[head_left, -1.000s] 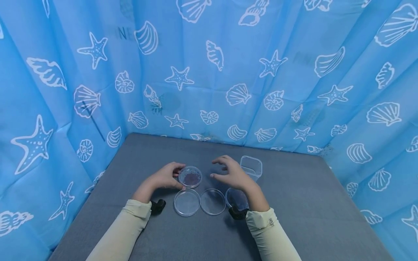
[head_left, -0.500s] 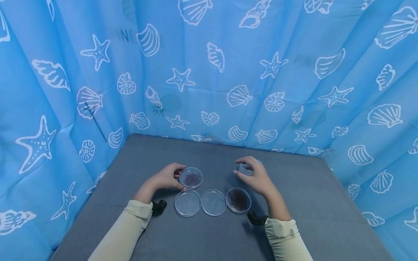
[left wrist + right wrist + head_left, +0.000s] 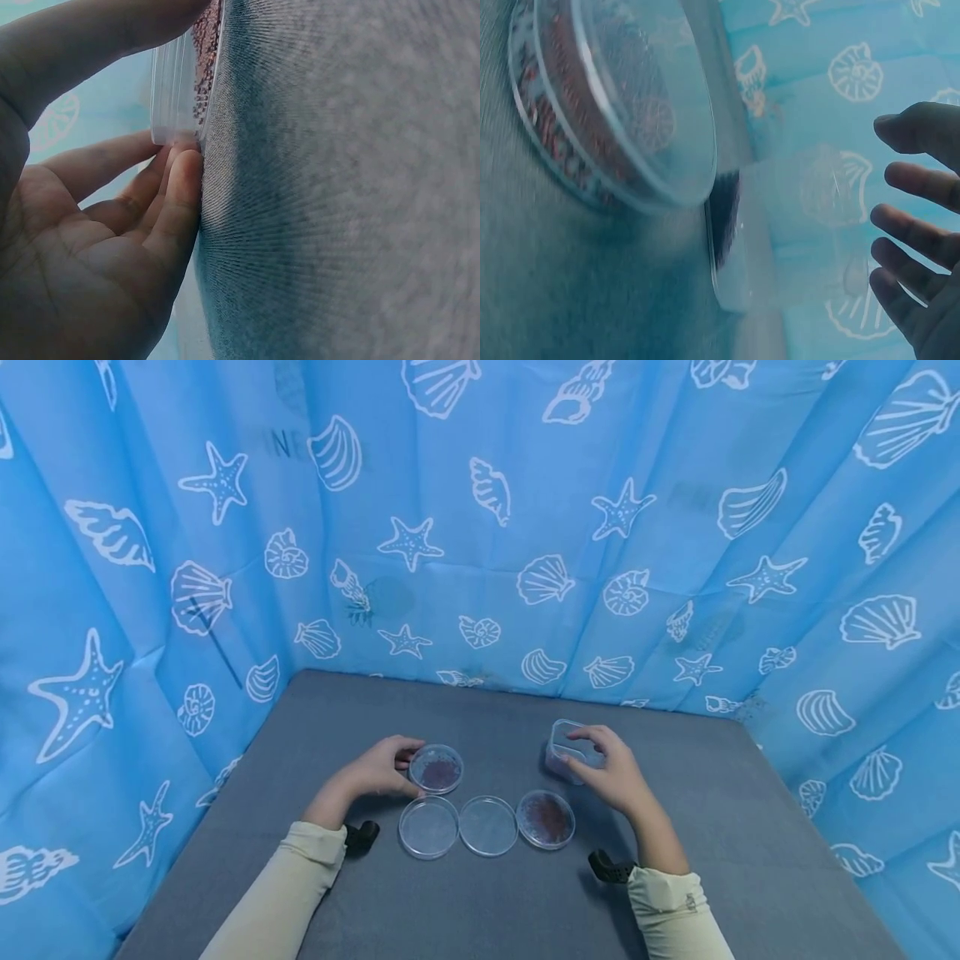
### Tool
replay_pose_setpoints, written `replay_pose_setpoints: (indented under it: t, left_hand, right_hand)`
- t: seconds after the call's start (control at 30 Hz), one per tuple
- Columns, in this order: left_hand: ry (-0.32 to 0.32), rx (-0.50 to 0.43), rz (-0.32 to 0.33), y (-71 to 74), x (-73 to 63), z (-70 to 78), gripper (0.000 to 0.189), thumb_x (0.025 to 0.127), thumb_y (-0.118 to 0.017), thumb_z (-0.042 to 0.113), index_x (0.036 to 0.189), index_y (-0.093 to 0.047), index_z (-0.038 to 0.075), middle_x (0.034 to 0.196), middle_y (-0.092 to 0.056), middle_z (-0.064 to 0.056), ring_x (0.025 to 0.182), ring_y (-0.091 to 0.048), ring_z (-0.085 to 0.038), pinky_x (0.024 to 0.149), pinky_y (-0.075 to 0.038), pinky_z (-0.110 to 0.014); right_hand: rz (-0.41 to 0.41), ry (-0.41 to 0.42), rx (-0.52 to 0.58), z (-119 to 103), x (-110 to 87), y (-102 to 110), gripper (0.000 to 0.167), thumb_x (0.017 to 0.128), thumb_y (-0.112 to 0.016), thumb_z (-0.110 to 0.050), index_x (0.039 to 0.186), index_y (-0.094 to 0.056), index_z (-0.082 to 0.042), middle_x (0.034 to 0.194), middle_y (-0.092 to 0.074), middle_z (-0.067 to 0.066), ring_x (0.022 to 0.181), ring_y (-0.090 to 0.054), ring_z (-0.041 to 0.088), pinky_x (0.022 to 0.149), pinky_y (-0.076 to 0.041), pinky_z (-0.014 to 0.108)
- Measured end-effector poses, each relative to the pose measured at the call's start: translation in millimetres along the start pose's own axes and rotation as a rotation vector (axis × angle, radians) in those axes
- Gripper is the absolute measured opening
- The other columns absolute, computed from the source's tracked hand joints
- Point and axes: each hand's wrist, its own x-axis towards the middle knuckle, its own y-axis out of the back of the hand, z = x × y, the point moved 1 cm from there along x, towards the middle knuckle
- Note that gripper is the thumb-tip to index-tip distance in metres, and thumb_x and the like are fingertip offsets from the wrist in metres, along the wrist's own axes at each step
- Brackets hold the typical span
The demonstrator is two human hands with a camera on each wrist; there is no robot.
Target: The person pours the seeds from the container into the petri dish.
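My left hand [image 3: 381, 770] grips the left side of a clear round petri dish [image 3: 437, 768] with reddish-brown grains in it. In the left wrist view, thumb and fingers lie on opposite sides of the dish wall [image 3: 171, 94], down at the tabletop. At the near side of a clear square plastic tub [image 3: 557, 758] is my right hand [image 3: 617, 777], fingers spread and holding nothing. The right wrist view shows its fingertips beside the tub [image 3: 784, 240], which has dark contents at its bottom. A second petri dish [image 3: 546, 820] with reddish-brown grains sits nearer the body.
Two clear round dishes [image 3: 429, 828] [image 3: 488, 827] lie side by side in front of the left hand, no grains visible in them. All stands on a grey cloth-covered table [image 3: 450, 910]. A blue curtain [image 3: 465, 527] with shell prints hangs behind and at both sides.
My right hand has moved right, away from above the grain-filled dish, to the tub, then slightly back toward the body. The left hand stays on its dish.
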Motion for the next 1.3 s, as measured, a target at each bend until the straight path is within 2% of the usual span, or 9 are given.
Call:
replay_pose_setpoints:
  t: [0.1, 0.2, 0.37, 0.47, 0.7, 0.87, 1.07, 1.3]
  left_hand:
    - [0.004, 0.001, -0.001, 1.8, -2.1, 0.4, 0.094, 0.074, -0.098, 0.013, 0.154, -0.05, -0.004, 0.145, -0.058, -0.021, 0.132, -0.06, -0.035, 0.112, -0.053, -0.047]
    - [0.02, 0.009, -0.001, 5.2, -5.4, 0.2, 0.094, 0.076, -0.097, 0.013, 0.154, -0.048, -0.006, 0.145, -0.06, -0.021, 0.132, -0.06, -0.035, 0.112, -0.053, -0.048]
    - [0.067, 0.012, 0.006, 9.1, -11.2, -0.4, 0.094, 0.079, -0.095, 0.013, 0.156, -0.045, -0.006, 0.15, -0.058, -0.024, 0.136, -0.058, -0.039, 0.113, -0.052, -0.049]
    - [0.086, 0.01, 0.01, 10.4, -15.1, 1.3, 0.094, 0.08, -0.094, 0.013, 0.157, -0.044, -0.005, 0.153, -0.055, -0.025, 0.138, -0.057, -0.04, 0.114, -0.051, -0.05]
    - [0.089, 0.028, -0.014, 16.2, -26.0, 5.9, 0.094, 0.08, -0.094, 0.013, 0.158, -0.043, -0.004, 0.152, -0.055, -0.026, 0.134, -0.058, -0.04, 0.111, -0.054, -0.049]
    - [0.092, 0.041, -0.033, 18.0, -36.0, 6.2, 0.091, 0.079, -0.095, 0.014, 0.155, -0.048, -0.003, 0.145, -0.059, -0.022, 0.129, -0.06, -0.036, 0.108, -0.056, -0.048]
    - [0.073, 0.092, -0.048, 15.8, -48.8, 7.8, 0.085, 0.075, -0.098, 0.016, 0.148, -0.057, 0.002, 0.137, -0.062, -0.015, 0.12, -0.062, -0.026, 0.104, -0.056, -0.046]
    - [0.051, 0.128, -0.087, 8.2, -60.9, 10.7, 0.085, 0.071, -0.099, 0.02, 0.146, -0.06, 0.007, 0.129, -0.062, -0.01, 0.113, -0.06, -0.022, 0.098, -0.056, -0.042]
  right_hand:
    - [0.007, 0.001, -0.031, 6, -2.5, 3, 0.038, 0.098, -0.078, -0.023, 0.132, -0.069, -0.006, 0.138, -0.062, 0.019, 0.134, -0.056, 0.041, 0.11, -0.047, 0.065]
    - [0.006, -0.015, -0.061, 12, -4.6, 8, 0.046, 0.098, -0.079, -0.024, 0.137, -0.065, -0.005, 0.144, -0.057, 0.022, 0.137, -0.051, 0.043, 0.109, -0.045, 0.066]
    - [-0.019, -0.064, -0.066, 23, -7.0, 13, 0.075, 0.097, -0.079, -0.025, 0.157, -0.043, 0.0, 0.157, -0.044, 0.029, 0.145, -0.041, 0.049, 0.113, -0.041, 0.069]
    - [-0.031, -0.075, -0.053, 26, -7.0, 14, 0.083, 0.097, -0.079, -0.023, 0.162, -0.033, 0.001, 0.16, -0.04, 0.03, 0.147, -0.038, 0.05, 0.116, -0.04, 0.068]
    - [-0.04, -0.091, -0.053, 28, -8.1, 17, 0.085, 0.098, -0.078, -0.026, 0.163, -0.031, 0.002, 0.161, -0.037, 0.032, 0.148, -0.037, 0.052, 0.116, -0.039, 0.069]
    - [-0.063, -0.121, -0.048, 32, -9.6, 16, 0.088, 0.098, -0.078, -0.027, 0.164, -0.028, 0.002, 0.162, -0.034, 0.034, 0.148, -0.036, 0.053, 0.116, -0.039, 0.07]
    - [-0.09, -0.162, 0.001, 37, -10.0, 14, 0.09, 0.098, -0.077, -0.026, 0.165, -0.024, 0.002, 0.163, -0.03, 0.035, 0.149, -0.034, 0.054, 0.118, -0.038, 0.069]
    - [-0.107, -0.159, 0.024, 38, -8.4, 11, 0.09, 0.098, -0.078, -0.024, 0.165, -0.023, 0.003, 0.162, -0.031, 0.036, 0.149, -0.035, 0.055, 0.118, -0.038, 0.07]
